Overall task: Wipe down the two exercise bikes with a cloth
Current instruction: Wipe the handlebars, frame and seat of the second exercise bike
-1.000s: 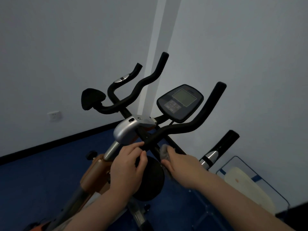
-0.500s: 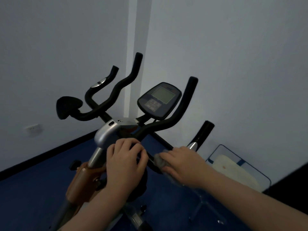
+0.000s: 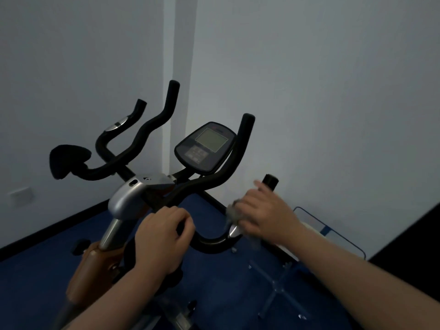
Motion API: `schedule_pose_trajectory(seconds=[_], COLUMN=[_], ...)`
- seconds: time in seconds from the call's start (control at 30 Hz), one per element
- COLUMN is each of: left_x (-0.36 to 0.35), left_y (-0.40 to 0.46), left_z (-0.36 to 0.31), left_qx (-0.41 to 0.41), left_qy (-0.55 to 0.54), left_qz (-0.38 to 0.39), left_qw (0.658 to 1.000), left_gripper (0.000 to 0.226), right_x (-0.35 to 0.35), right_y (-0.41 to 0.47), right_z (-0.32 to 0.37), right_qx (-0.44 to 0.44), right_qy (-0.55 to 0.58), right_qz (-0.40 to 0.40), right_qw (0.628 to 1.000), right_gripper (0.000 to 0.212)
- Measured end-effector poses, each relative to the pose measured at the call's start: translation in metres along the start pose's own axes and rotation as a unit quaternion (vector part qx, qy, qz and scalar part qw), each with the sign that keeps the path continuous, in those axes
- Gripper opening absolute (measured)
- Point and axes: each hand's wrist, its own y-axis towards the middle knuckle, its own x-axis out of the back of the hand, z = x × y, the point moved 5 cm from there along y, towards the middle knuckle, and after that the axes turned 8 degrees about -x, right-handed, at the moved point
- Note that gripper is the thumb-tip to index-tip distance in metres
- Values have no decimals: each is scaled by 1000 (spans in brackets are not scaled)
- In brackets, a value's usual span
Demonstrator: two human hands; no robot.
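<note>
**Head view: cloth at right grip of exercise bike**

Head view: the grey cloth (image 3: 234,214) is seen bunched under the fingers of the right hand (image 3: 266,216), pressed against the right handlebar (image 3: 215,242) of the exercise bike (image 3: 133,196), just above its chrome band. The right hand is closed over the cloth and grip; its outline is blurred. The right forearm is extended from the lower right corner. The left hand (image 3: 162,236) is clenched around the bar beside the silver stem cover (image 3: 133,194), knuckles up. The console (image 3: 206,146) is tilted towards the camera, between the upright bar ends. A blue-framed rack (image 3: 333,231) stands by the wall to the right, partly hidden by the right forearm. A blue floor (image 3: 42,270) lies below.
</note>
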Motion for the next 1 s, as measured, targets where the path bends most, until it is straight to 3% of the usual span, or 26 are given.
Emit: schedule_pose_trajectory(seconds=[0.1, 0.27, 0.33, 0.47, 0.53, 0.6, 0.67, 0.73, 0.8, 0.9, 1.0], left_x=[1, 1, 2, 3, 2, 1, 1, 1, 1, 2, 2], left_y=[1, 1, 1, 2, 2, 2, 2, 1, 1, 2, 3], left_z=[0, 0, -1, -2, -1, 1, 2, 2, 2, 0, -1], left_qx=[4, 10, 6, -2, 3, 4, 2, 1, 0, -8, -6], left_qy=[4, 7, 11, 16, 19, 20, 20, 18, 15, 12, 11], left_qz=[-4, -11, -14, -13, -10, -8, -8, -10, -12, -15, -16], left_qw=[1000, 1000, 1000, 1000, 1000, 1000, 1000, 1000, 1000, 1000, 1000], left_gripper=[23, 23, 23, 25, 24, 24, 23, 22, 21, 22, 23], right_x=[15, -13, -14, 14, 19, 15, 4, -9, -16, -9, -1], right_y=[10, -13, -11, 18, 25, 20, 10, 0, -5, -6, 4], right_z=[-34, 4, 7, -36, -50, -50, -43, -30, -18, -28, -64], right_qx=[3, -190, -138, 6, 0, -67, -211, -359, -425, -439, -496], right_qy=[-67, 35, 44, -83, -87, -28, 65, 178, 221, 221, 304], right_qz=[-13, -87, -68, -33, -23, -52, -119, -191, -237, -217, -138], right_qw=[998, 977, 987, 996, 996, 996, 968, 896, 845, 843, 802], right_gripper=[26, 25, 24, 26, 28, 29, 31, 35, 39, 38, 35])
